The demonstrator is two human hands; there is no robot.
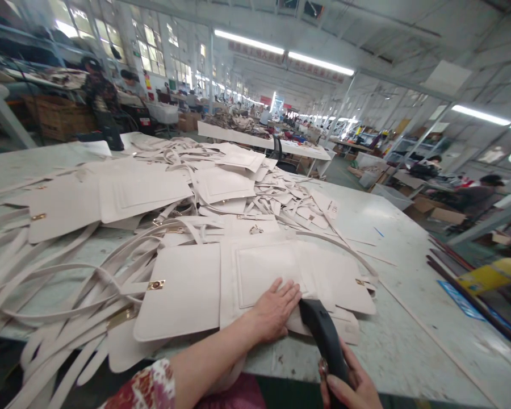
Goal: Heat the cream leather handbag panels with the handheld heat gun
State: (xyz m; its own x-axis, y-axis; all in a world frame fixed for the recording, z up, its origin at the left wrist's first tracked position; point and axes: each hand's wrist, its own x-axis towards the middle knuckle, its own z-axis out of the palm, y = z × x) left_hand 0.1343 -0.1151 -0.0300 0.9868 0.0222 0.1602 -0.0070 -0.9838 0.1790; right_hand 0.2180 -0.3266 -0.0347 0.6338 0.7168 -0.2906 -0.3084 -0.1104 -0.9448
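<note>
My left hand (pixel 276 311) lies flat, fingers stretched out, on a cream leather bag piece (pixel 264 270) with a stitched rectangular pocket. To the left, its flap (pixel 183 289) carries a gold clasp (pixel 156 285). My right hand (pixel 351 380) is wrapped round a black curved hand tool (pixel 323 326) with a small metal part near the grip. The tool's flat tip meets the lower edge of the bag piece, just right of my left fingers. What the tip does there is hidden. Another cream panel (pixel 344 278) with a gold fitting lies on the right.
Cream bag pieces (pixel 149 190) and long straps (pixel 68 312) are heaped over the worktable (pixel 430 318). A strap trails along the right side. A yellow cylinder (pixel 489 276) and dark strips lie at the right edge. Beyond, a person (pixel 100 99) stands at the left among other worktables.
</note>
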